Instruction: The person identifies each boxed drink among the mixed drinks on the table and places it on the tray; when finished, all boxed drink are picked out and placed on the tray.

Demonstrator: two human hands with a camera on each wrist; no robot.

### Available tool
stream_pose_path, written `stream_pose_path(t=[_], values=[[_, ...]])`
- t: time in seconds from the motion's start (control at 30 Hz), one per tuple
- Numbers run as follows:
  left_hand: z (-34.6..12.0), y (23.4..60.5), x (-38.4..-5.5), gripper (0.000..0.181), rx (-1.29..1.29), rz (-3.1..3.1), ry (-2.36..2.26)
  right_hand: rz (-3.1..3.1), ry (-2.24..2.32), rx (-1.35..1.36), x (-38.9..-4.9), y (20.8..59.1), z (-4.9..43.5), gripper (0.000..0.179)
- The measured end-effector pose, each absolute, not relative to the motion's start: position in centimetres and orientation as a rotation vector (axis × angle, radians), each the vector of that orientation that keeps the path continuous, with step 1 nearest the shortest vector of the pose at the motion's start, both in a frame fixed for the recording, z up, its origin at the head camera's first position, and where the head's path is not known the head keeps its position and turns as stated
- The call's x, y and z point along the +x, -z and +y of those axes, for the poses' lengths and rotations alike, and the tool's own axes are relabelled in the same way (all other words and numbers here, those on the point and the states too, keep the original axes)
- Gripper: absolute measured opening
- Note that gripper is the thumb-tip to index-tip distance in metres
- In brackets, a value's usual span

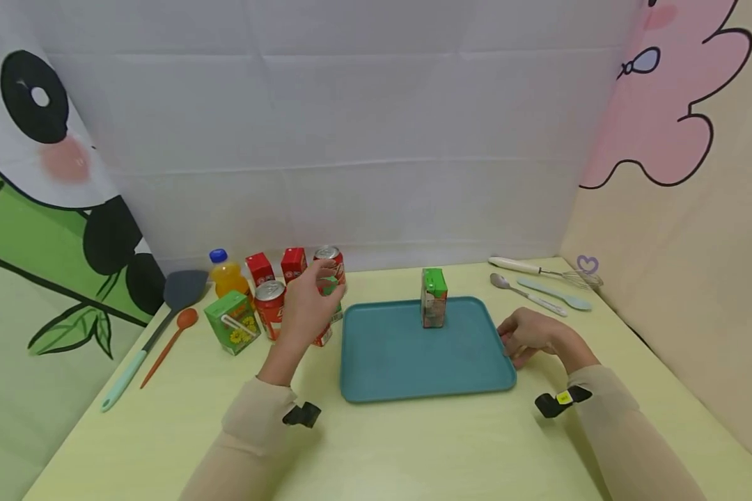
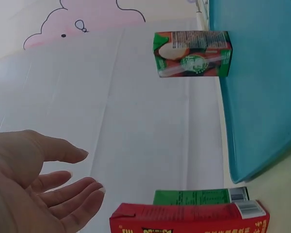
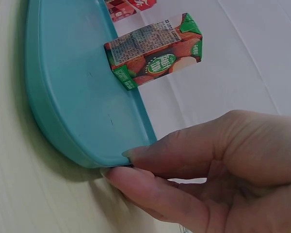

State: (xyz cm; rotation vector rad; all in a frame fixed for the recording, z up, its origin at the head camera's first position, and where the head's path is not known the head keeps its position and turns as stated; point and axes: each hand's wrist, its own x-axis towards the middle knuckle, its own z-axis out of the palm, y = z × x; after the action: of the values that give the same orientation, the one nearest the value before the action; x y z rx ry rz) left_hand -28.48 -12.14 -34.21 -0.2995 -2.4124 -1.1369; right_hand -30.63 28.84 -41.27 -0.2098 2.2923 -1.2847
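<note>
My left hand (image 1: pixel 308 306) hovers over a cluster of drinks to the left of the tray, its fingers bent and apart with nothing between them. Beneath it in the left wrist view are a red drink carton (image 2: pixel 189 218) and a green carton (image 2: pixel 194 196). With thumb and fingers, my right hand (image 3: pixel 199 170) pinches the rim of the blue tray (image 1: pixel 407 369) at its right side. On the tray, near its back edge, stands a small green-topped juice carton (image 1: pixel 434 306) with fruit pictures.
Left of the tray are red cans (image 1: pixel 270 306), red cartons (image 1: pixel 294 263), a green carton (image 1: pixel 232 323) and an orange juice bottle (image 1: pixel 228 277). Further left lie a spatula (image 1: pixel 157 334) and a red spoon (image 1: pixel 170 346). At right are a whisk (image 1: pixel 539 269), a spoon (image 1: pixel 526 293) and a pale blue utensil (image 1: pixel 554 293).
</note>
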Motion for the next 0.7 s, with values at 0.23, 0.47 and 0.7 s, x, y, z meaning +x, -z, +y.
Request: stream_pose_path(t=[0.23,0.47,0.7], values=[[-15.1,34.0,-28.8,0.056,-0.146,-2.471,1.071,2.277,1.292,-0.229,-30.5,41.4,28.6,0.056],[-16.8,34.5,-29.5,0.076,-0.170,-2.552,1.024,2.289,1.279,-0.224,-30.6,41.2,28.6,0.055],[-17.6,35.0,-30.6,0.082,-0.152,-2.665,1.077,2.295,1.284,-0.214,-30.6,41.1,28.9,0.055]])
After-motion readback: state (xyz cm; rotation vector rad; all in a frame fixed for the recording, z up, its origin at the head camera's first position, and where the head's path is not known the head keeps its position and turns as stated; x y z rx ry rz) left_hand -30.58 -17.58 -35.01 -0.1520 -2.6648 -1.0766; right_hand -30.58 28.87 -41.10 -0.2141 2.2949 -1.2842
